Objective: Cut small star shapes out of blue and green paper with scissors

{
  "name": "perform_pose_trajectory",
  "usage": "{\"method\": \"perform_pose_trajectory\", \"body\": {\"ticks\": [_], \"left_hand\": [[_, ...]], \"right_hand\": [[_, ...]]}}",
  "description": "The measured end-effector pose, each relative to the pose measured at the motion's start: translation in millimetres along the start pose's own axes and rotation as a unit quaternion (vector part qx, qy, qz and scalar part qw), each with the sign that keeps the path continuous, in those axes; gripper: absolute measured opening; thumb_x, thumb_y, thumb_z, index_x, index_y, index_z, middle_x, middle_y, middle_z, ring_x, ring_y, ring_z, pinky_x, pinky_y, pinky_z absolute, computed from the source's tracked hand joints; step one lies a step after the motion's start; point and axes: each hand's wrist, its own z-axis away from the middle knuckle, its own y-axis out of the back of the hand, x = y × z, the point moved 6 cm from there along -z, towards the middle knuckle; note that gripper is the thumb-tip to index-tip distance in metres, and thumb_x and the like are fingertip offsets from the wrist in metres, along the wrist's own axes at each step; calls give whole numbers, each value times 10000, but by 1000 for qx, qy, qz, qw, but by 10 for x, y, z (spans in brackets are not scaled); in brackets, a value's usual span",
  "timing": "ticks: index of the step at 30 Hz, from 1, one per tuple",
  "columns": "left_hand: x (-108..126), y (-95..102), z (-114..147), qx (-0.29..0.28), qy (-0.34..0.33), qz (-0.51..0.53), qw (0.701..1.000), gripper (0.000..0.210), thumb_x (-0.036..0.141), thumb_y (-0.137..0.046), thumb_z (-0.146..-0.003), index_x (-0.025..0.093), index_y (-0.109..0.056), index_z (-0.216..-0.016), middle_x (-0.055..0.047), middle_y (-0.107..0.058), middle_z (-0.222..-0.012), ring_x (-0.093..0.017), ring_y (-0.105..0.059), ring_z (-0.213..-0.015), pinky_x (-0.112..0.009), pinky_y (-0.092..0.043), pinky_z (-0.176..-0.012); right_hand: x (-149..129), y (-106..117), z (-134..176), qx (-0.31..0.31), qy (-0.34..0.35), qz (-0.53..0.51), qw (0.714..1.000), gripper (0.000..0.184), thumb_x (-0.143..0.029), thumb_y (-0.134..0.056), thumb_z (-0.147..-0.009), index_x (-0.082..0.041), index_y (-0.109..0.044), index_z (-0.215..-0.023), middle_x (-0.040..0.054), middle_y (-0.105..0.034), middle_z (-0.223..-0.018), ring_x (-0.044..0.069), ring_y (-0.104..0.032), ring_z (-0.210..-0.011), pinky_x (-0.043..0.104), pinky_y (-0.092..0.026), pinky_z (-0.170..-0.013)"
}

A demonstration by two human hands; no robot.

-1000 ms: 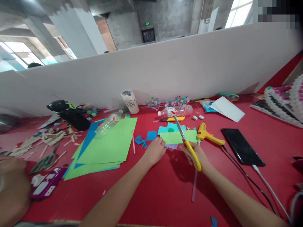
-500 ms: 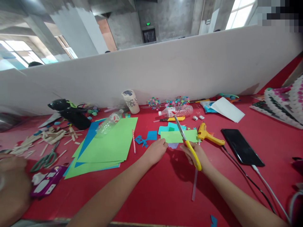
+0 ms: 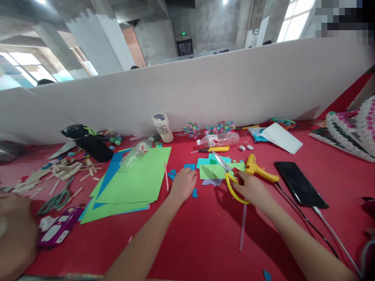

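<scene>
My right hand (image 3: pixel 253 189) grips the scissors (image 3: pixel 233 180), which have yellow and red handles; their blades point up and left over a light green paper strip (image 3: pixel 213 172). Turquoise paper pieces (image 3: pixel 202 162) lie behind the strip and a lilac scrap (image 3: pixel 211 182) lies at its front edge. My left hand (image 3: pixel 184 182) is over the small blue paper scraps (image 3: pixel 172 174), its fingers loosely bent and nothing visible in them. A small blue cutout (image 3: pixel 195 192) lies just right of its fingers, and a blue paper square (image 3: pixel 190 166) is partly hidden behind it.
Green and blue sheets (image 3: pixel 134 183) lie left, with a clear bottle (image 3: pixel 136 154) on them. A yellow glue gun (image 3: pixel 258 169), corded phone (image 3: pixel 300 183) and yellow cutter (image 3: pixel 218 149) lie around the right side. Another person's hand (image 3: pixel 16 230) is at far left, near a purple device (image 3: pixel 61 228).
My left hand has let go of the green strip and moved left onto the blue scraps, shifting them. The scissors have turned in my right hand, their handles now showing wider.
</scene>
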Motion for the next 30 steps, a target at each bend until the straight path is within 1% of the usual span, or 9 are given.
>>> {"method": "perform_pose_trajectory", "body": {"ticks": [5, 9, 14, 17, 20, 21, 23, 25, 30], "left_hand": [[-870, 119, 75, -18, 209, -18, 978, 300, 179, -401, -792, 53, -487, -1050, -213, -636, -864, -306, -620, -836, -372, -441, -679], [-1022, 84, 213, -38, 226, 13, 973, 337, 142, -449, -730, 87, -457, -1063, -168, -660, -834, -274, -634, -802, -316, -428, -649], [-528, 258, 391, 2, 157, 196, 968, 167, 193, -453, -730, 185, -429, -895, -40, -606, -765, -167, -596, -694, -246, -411, -601], [120, 202, 540, -110, 23, 495, 862, 116, 166, -472, -696, 201, -385, -764, 45, -492, -608, -103, -520, -537, -207, -391, -518], [495, 132, 589, -184, -42, 586, 788, 110, 192, -467, -730, 201, -370, -779, 60, -474, -565, -92, -496, -483, -206, -408, -493], [518, 123, 542, -184, -68, 566, 800, 94, 233, -456, -763, 197, -387, -817, 40, -517, -607, -105, -534, -526, -219, -432, -522], [376, 135, 340, -124, -98, 418, 895, 155, 317, -423, -816, 181, -438, -888, -24, -604, -752, -133, -590, -649, -243, -459, -591], [88, 182, 66, -13, -78, 113, 990, 207, 320, -449, -805, 162, -496, -931, -86, -605, -935, -180, -586, -853, -283, -462, -714], [-264, 16, -425, -42, -110, -24, 993, 272, 209, -571, -681, 114, -606, -934, -158, -599, -1004, -268, -539, -1001, -362, -402, -871]], "right_hand": [[58, -55, -60, 24, 3, 117, 993, 226, -250, -556, -759, -130, -573, -950, 88, -642, -703, 224, -606, -593, 254, -292, -471], [-6, -82, -83, 55, 37, 177, 982, 169, -240, -544, -795, -119, -565, -910, 132, -630, -788, 249, -608, -656, 283, -361, -519], [-414, 51, 53, 71, 141, 207, 966, 217, -245, -524, -821, -146, -576, -1007, 143, -604, -918, 296, -562, -890, 347, -411, -723], [-774, -14, 218, 21, 238, 155, 959, 522, -215, -489, -834, -228, -330, -1331, 65, -623, -960, 191, -597, -681, 263, -406, -562], [-987, -126, 334, -4, 311, 108, 944, 232, -158, -524, -787, -247, -575, -996, 30, -619, -874, 179, -592, -733, 228, -381, -569], [-971, -131, 323, 14, 295, 105, 950, 112, -165, -515, -798, -224, -586, -860, 27, -602, -803, 174, -580, -702, 226, -372, -555], [-872, -113, 277, 55, 255, 98, 960, 127, -202, -443, -859, -198, -549, -790, 39, -571, -772, 170, -553, -644, 241, -363, -542], [-748, -80, 243, 84, 229, 89, 966, 123, -241, -436, -869, -195, -525, -798, 40, -564, -788, 170, -545, -630, 249, -370, -551], [-589, -70, 297, 70, 228, 76, 968, 91, -188, -460, -831, -219, -514, -766, 3, -559, -759, 144, -557, -600, 232, -380, -549]]}}
